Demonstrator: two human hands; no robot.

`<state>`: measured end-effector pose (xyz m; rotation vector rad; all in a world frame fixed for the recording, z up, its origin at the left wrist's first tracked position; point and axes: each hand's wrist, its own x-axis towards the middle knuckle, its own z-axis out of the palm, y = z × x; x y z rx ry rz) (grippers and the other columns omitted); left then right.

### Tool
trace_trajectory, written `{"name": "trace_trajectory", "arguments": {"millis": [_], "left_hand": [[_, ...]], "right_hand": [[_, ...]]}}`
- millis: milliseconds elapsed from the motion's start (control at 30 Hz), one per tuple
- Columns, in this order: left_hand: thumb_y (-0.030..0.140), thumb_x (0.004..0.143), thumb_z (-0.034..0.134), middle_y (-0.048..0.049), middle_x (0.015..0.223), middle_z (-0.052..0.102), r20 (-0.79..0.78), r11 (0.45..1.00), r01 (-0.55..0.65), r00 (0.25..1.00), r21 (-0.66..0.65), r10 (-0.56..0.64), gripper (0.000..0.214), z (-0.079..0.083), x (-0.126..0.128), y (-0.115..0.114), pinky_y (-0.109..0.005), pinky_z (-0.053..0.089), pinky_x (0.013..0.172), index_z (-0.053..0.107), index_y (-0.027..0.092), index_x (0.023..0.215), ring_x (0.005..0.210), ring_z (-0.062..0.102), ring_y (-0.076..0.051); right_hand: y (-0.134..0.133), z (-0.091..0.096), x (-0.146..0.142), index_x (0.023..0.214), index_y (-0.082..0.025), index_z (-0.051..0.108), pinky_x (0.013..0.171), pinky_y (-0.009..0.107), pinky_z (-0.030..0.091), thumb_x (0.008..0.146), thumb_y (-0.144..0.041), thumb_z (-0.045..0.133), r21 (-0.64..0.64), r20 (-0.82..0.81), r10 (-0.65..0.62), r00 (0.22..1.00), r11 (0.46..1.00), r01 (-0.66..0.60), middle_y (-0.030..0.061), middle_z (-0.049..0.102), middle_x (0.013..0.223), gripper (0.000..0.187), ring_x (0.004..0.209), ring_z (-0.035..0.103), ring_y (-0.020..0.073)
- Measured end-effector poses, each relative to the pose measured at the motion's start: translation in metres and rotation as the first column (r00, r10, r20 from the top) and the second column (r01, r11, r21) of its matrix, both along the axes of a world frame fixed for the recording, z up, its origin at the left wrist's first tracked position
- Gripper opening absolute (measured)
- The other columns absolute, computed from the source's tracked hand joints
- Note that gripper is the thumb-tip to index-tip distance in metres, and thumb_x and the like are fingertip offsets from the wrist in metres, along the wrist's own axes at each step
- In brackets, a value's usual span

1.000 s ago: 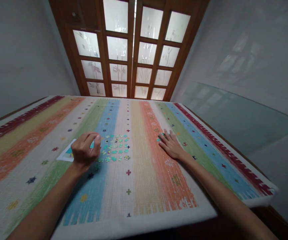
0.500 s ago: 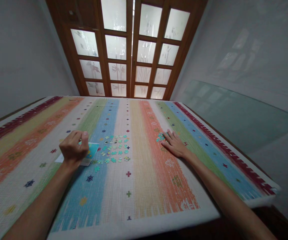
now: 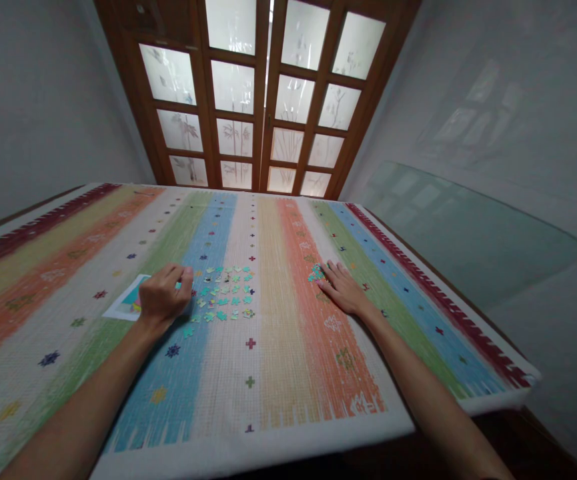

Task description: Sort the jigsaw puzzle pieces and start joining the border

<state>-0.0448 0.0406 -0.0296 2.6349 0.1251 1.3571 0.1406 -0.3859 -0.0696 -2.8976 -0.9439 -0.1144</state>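
Note:
My left hand (image 3: 164,298) is closed in a fist above a picture card (image 3: 124,303), covering much of it. Whatever is inside those fingers, if anything, stays hidden. Just right of the fist, teal and pale jigsaw pieces (image 3: 222,301) lie spread in loose rows across the blue and pinkish stripes. My right hand (image 3: 343,288) rests flat on the orange and white stripes, its fingers apart. Its fingertips reach the edge of a small heap of teal jigsaw pieces (image 3: 315,272).
A striped, patterned tablecloth (image 3: 283,360) covers the table, whose near edge runs below my forearms. Wooden doors with frosted panes (image 3: 235,137) stand beyond the far edge. Against the right wall leans a greenish glass-like sheet (image 3: 468,220).
My left fist has moved right across the card, uncovering its left part and coming closer to the spread pieces. My right hand stays by the heap. The view has shifted slightly.

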Motion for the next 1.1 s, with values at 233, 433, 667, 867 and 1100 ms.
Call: {"name": "trace_trajectory", "arguments": {"millis": [233, 433, 667, 867, 1100], "left_hand": [[0.032, 0.098, 0.045, -0.0084, 0.078, 0.072, -0.099, 0.995, 0.050, 0.994, 0.088, -0.041, 0.032, 0.000, 0.002, -0.010, -0.033, 0.045, 0.061, 0.062, 0.021, 0.074, 0.071, 0.068, -0.024], [0.034, 0.095, 0.045, -0.0124, 0.095, 0.076, -0.265, 0.992, 0.087, 0.962, 0.091, -0.060, 0.028, -0.003, 0.006, -0.001, -0.045, 0.053, 0.084, 0.068, 0.019, 0.093, 0.091, 0.070, -0.032], [0.029, 0.092, 0.044, -0.0152, 0.105, 0.075, -0.398, 0.990, 0.105, 0.915, 0.091, -0.061, 0.031, -0.008, 0.008, 0.016, -0.049, 0.052, 0.091, 0.071, 0.017, 0.104, 0.102, 0.067, -0.034], [0.034, 0.095, 0.044, -0.0144, 0.105, 0.074, -0.447, 0.982, 0.189, 0.881, 0.029, -0.156, 0.035, -0.008, 0.009, 0.013, -0.051, 0.051, 0.094, 0.072, 0.017, 0.107, 0.106, 0.063, -0.035], [0.037, 0.097, 0.047, -0.0124, 0.112, 0.074, -0.439, 0.956, 0.294, 0.858, -0.009, -0.268, 0.035, -0.011, 0.010, 0.006, -0.052, 0.050, 0.096, 0.074, 0.020, 0.109, 0.109, 0.062, -0.033]], "right_hand": [[-0.002, -0.003, -0.001, 0.163, -0.018, 0.035, 0.127, 0.057, 0.020, 0.106, -0.066, 0.019, 0.048, 0.046, 0.036, 0.998, 0.998, -0.038, 0.0132, 0.033, 0.168, 0.077, 0.158, 0.019, 0.0337], [-0.004, -0.007, 0.000, 0.160, -0.015, 0.042, 0.126, 0.059, 0.020, 0.106, -0.064, 0.026, 0.116, 0.111, 0.054, 0.992, 0.991, -0.067, 0.0154, 0.027, 0.170, 0.074, 0.158, 0.015, 0.0372], [0.005, 0.007, -0.007, 0.153, -0.021, 0.051, 0.122, 0.069, 0.019, 0.104, -0.058, 0.040, 0.119, 0.272, 0.124, 0.954, 0.980, -0.161, 0.0125, 0.027, 0.171, 0.062, 0.158, 0.012, 0.0423], [0.029, 0.026, -0.017, 0.150, -0.021, 0.049, 0.119, 0.064, 0.033, 0.103, -0.041, 0.047, 0.334, 0.319, 0.228, 0.920, 0.881, -0.334, 0.0157, 0.044, 0.160, 0.051, 0.152, 0.032, 0.0381], [0.043, 0.024, -0.052, 0.117, -0.021, 0.068, 0.093, 0.050, 0.054, 0.093, -0.017, 0.061, 0.575, 0.469, 0.150, 0.871, 0.697, -0.430, 0.0130, 0.073, 0.114, 0.024, 0.105, 0.067, 0.0303]]}}
